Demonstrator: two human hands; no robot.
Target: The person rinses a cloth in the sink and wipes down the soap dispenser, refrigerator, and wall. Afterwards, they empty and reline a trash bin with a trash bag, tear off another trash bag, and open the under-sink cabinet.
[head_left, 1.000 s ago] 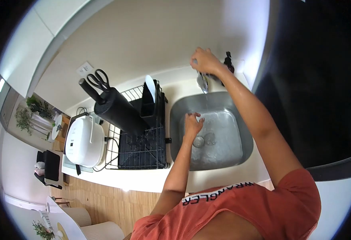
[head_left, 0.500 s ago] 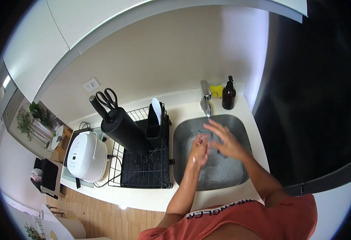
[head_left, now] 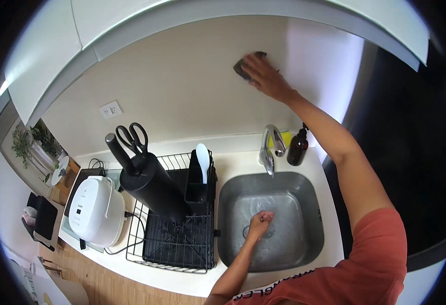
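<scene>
My right hand (head_left: 264, 76) is raised in front of the wall above the faucet, fingers laid across a dark, cloth-like thing (head_left: 241, 70). Most of that dark thing is hidden behind the fingers. Low over the sink (head_left: 226, 203), my left hand (head_left: 258, 224) is closed with its fingers curled; what it holds, if anything, cannot be made out. The wet metal basin lies beneath it. Behind the sink stands the chrome faucet (head_left: 267, 152).
A dark pump bottle (head_left: 297, 148) and a yellow sponge (head_left: 286, 137) stand behind the sink. To its left are a black dish rack (head_left: 177, 249), a knife block (head_left: 154, 188) with scissors, a white spatula (head_left: 202, 157) and a white rice cooker (head_left: 98, 211). Cabinets (head_left: 147, 23) overhang the counter.
My right hand has left the left hand over the sink and gone up to the wall, where the dark cloth-like thing now shows. My left hand has closed. The view has tilted up.
</scene>
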